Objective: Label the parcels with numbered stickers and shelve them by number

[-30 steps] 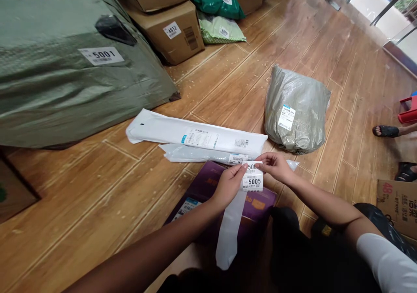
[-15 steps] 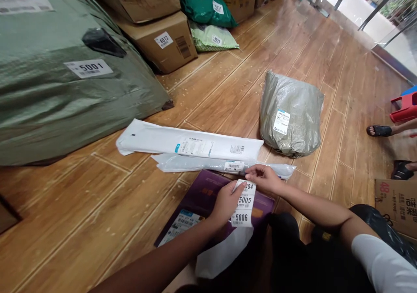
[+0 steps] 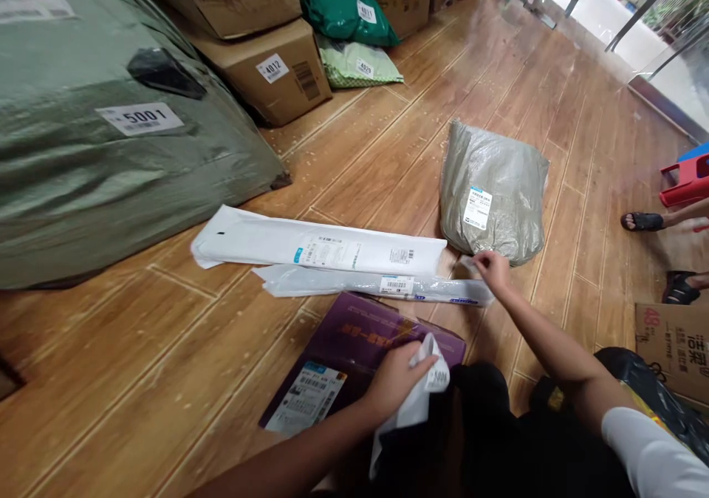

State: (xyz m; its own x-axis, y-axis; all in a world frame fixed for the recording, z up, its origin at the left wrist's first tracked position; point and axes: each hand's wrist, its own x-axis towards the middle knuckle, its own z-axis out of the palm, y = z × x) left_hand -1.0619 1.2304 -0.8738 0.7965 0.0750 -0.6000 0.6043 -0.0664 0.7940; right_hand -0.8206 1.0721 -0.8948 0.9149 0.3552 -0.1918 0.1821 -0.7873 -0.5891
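Note:
My left hand (image 3: pixel 394 378) is closed on a strip of numbered labels (image 3: pixel 437 376), its paper folded over with 5006 showing. The strip hangs above a purple box (image 3: pixel 360 328) with a shipping label on its near left part. A small whitish sticker (image 3: pixel 468 262) is pinched between the fingertips of my right hand (image 3: pixel 495 273); its print is turned from view. That hand is at the near edge of a grey plastic parcel (image 3: pixel 504 180). Two long white packages, a wide one (image 3: pixel 266 239) and a narrow one (image 3: pixel 326 282), lie left of it.
A large green wrapped bundle (image 3: pixel 111 180) marked 5001 fills the left. Behind stand cardboard boxes (image 3: pixel 260 99), a green bag (image 3: pixel 343 18) and a pale green parcel (image 3: pixel 354 66). At right are another person's feet (image 3: pixel 645 222), a red stool (image 3: pixel 687 176) and a carton (image 3: pixel 673 350).
My right hand has moved away from the label strip, rightward and up toward the grey parcel, with a sticker in its fingers. My left hand has lowered slightly and the strip has curled over.

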